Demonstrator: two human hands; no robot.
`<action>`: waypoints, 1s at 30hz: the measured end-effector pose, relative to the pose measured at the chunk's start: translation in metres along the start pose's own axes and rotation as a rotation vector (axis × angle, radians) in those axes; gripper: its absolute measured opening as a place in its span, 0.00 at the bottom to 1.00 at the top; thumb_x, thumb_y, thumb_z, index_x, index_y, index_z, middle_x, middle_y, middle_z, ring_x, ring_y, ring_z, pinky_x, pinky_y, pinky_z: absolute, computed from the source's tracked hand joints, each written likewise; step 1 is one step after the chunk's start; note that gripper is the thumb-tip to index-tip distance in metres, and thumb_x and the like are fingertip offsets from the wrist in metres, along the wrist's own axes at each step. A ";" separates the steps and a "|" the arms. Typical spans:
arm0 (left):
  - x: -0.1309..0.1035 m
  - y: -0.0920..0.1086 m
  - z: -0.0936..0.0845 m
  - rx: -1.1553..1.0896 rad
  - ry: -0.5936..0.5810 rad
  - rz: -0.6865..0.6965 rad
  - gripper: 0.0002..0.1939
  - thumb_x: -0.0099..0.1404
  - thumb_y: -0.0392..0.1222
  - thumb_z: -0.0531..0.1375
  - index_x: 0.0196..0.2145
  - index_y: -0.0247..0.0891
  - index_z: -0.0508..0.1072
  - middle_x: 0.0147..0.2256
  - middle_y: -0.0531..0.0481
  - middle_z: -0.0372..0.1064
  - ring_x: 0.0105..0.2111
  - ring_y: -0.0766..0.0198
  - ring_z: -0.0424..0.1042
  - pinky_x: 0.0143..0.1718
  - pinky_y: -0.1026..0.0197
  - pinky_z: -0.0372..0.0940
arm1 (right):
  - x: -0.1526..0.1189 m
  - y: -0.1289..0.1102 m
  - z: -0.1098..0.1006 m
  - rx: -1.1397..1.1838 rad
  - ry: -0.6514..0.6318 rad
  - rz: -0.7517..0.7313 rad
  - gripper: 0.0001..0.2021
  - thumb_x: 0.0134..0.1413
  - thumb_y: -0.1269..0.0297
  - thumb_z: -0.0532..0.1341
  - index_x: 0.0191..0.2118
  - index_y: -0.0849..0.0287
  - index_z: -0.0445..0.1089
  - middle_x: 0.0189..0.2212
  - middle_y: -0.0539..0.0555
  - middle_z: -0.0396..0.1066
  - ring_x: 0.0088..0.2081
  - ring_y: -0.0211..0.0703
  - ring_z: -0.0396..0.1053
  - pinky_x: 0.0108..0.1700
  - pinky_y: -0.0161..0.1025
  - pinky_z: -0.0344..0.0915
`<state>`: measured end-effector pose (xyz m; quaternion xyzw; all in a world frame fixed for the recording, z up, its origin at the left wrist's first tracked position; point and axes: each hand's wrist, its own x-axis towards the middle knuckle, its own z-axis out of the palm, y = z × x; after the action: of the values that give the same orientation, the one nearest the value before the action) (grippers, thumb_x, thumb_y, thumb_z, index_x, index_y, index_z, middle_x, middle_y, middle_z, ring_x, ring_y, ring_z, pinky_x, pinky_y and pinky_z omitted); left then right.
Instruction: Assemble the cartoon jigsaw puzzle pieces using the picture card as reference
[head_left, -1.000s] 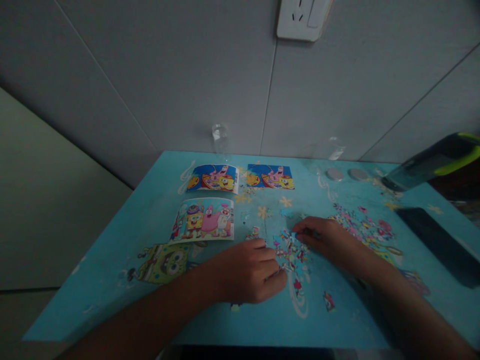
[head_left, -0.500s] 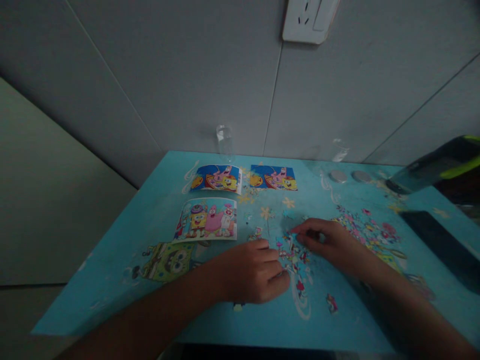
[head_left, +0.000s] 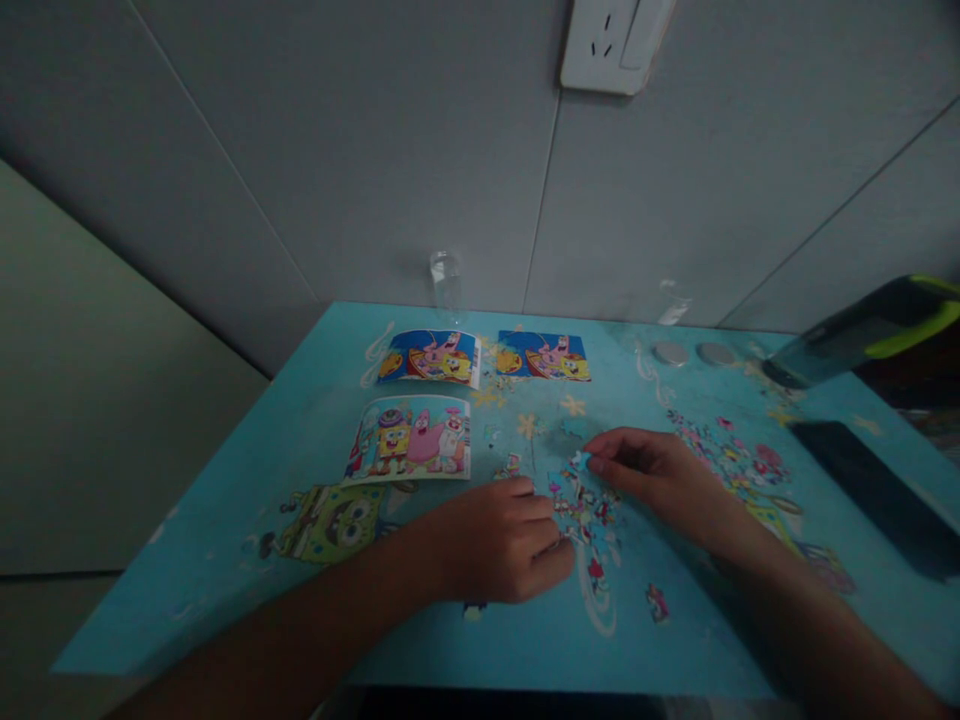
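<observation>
Puzzle piece sits pinched in the right hand — left hand curled, its hold unclear.

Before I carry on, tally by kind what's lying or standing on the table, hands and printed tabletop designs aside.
Rectangular pictures: 3
Clear containers: 2
Round grey discs: 2
Bottle: 1
Dark flat slab: 1
Total: 9, leaving out the puzzle pieces, too jumbled to count.

Puzzle pieces on table, mostly right of picture sheet; bottle behind, farther right.
</observation>
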<state>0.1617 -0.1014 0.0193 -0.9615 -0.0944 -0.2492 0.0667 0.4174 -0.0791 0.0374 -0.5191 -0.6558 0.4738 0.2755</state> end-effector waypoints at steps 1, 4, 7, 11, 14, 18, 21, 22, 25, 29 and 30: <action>0.000 0.000 0.000 0.002 0.002 -0.002 0.07 0.70 0.35 0.60 0.32 0.36 0.73 0.24 0.55 0.63 0.27 0.63 0.63 0.36 0.55 0.58 | 0.000 0.000 0.001 0.011 -0.002 -0.001 0.14 0.59 0.50 0.66 0.41 0.55 0.77 0.33 0.52 0.76 0.33 0.41 0.70 0.36 0.40 0.68; 0.001 0.000 0.000 0.006 0.002 -0.001 0.08 0.69 0.35 0.60 0.31 0.36 0.72 0.23 0.54 0.63 0.27 0.64 0.63 0.36 0.55 0.58 | 0.001 0.000 0.002 0.049 -0.006 -0.006 0.13 0.59 0.51 0.67 0.41 0.55 0.77 0.33 0.52 0.76 0.33 0.40 0.70 0.37 0.39 0.68; 0.001 0.000 -0.001 0.016 -0.005 0.007 0.07 0.69 0.34 0.60 0.32 0.36 0.73 0.23 0.54 0.63 0.27 0.63 0.64 0.36 0.55 0.59 | 0.001 -0.001 0.002 0.078 -0.001 -0.008 0.13 0.59 0.52 0.67 0.41 0.55 0.76 0.32 0.51 0.76 0.32 0.39 0.70 0.36 0.38 0.67; 0.000 0.000 -0.001 0.011 -0.005 0.000 0.07 0.70 0.35 0.60 0.32 0.37 0.73 0.24 0.54 0.64 0.28 0.63 0.64 0.37 0.55 0.59 | 0.001 -0.002 0.003 0.089 0.004 0.000 0.13 0.58 0.52 0.68 0.41 0.55 0.76 0.32 0.51 0.76 0.32 0.39 0.70 0.36 0.38 0.67; 0.000 0.000 0.000 0.010 -0.007 -0.002 0.07 0.70 0.35 0.60 0.32 0.36 0.73 0.24 0.54 0.64 0.28 0.63 0.64 0.37 0.55 0.59 | 0.001 -0.003 0.004 0.095 0.007 0.010 0.14 0.57 0.51 0.67 0.40 0.55 0.76 0.32 0.52 0.76 0.32 0.40 0.70 0.36 0.39 0.68; 0.000 -0.001 0.001 0.009 -0.008 -0.020 0.08 0.70 0.35 0.59 0.32 0.36 0.73 0.24 0.54 0.64 0.29 0.63 0.65 0.37 0.56 0.60 | 0.001 -0.005 0.005 0.102 0.001 0.013 0.14 0.56 0.50 0.68 0.40 0.55 0.76 0.33 0.52 0.77 0.33 0.41 0.71 0.37 0.40 0.69; 0.000 -0.001 0.001 0.018 -0.005 -0.023 0.08 0.70 0.35 0.59 0.32 0.37 0.73 0.23 0.54 0.63 0.29 0.63 0.65 0.37 0.55 0.60 | 0.000 -0.005 0.006 0.102 0.005 0.011 0.13 0.56 0.51 0.68 0.40 0.55 0.76 0.33 0.52 0.76 0.33 0.41 0.71 0.37 0.39 0.69; 0.000 -0.001 0.001 0.022 -0.004 -0.021 0.08 0.70 0.34 0.59 0.32 0.37 0.73 0.23 0.54 0.63 0.28 0.63 0.65 0.37 0.55 0.60 | 0.000 -0.004 0.006 0.103 0.007 0.009 0.13 0.56 0.51 0.68 0.40 0.55 0.76 0.33 0.52 0.76 0.33 0.41 0.71 0.37 0.39 0.69; 0.000 -0.001 0.001 0.028 -0.004 -0.012 0.07 0.70 0.35 0.59 0.32 0.37 0.73 0.24 0.54 0.64 0.28 0.63 0.64 0.36 0.55 0.59 | -0.001 -0.002 0.006 0.105 0.005 0.009 0.12 0.57 0.52 0.68 0.40 0.55 0.77 0.33 0.51 0.76 0.33 0.40 0.71 0.37 0.39 0.68; 0.000 -0.001 0.002 0.033 0.015 -0.001 0.07 0.70 0.35 0.59 0.32 0.37 0.73 0.24 0.55 0.63 0.28 0.62 0.64 0.36 0.54 0.59 | -0.001 0.001 0.005 0.104 0.004 0.024 0.12 0.57 0.52 0.68 0.40 0.55 0.77 0.33 0.51 0.75 0.33 0.40 0.70 0.37 0.39 0.67; 0.000 -0.001 0.002 0.034 0.014 -0.006 0.08 0.70 0.35 0.59 0.31 0.37 0.73 0.24 0.55 0.63 0.28 0.62 0.64 0.36 0.54 0.59 | -0.001 0.001 0.005 0.103 0.002 0.028 0.13 0.57 0.52 0.68 0.41 0.55 0.76 0.33 0.51 0.75 0.33 0.40 0.70 0.37 0.39 0.67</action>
<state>0.1624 -0.0999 0.0174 -0.9582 -0.1009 -0.2546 0.0830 0.4137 -0.0815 0.0346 -0.5137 -0.6231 0.5101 0.2961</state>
